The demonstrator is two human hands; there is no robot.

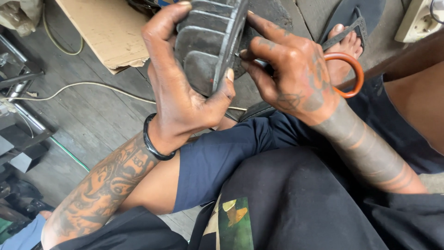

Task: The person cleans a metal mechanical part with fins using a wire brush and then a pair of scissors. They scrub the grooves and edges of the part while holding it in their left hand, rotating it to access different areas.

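My left hand (178,81) grips a dark grey ribbed piece of rubber (208,41), thumb on its near edge and fingers curled over the far side. My right hand (291,69) holds scissors with an orange ring handle (349,74); the blades are mostly hidden under my fingers, and their tip meets the rubber's edge near my left thumb. Both hands work above my knees, which are covered by dark blue shorts (217,157).
A sheet of cardboard (104,28) lies on the grey plank floor at top left, with pale cables (88,85) trailing past it. My foot in a dark sandal (347,32) rests at top right. Metal parts (18,92) stand at the left edge.
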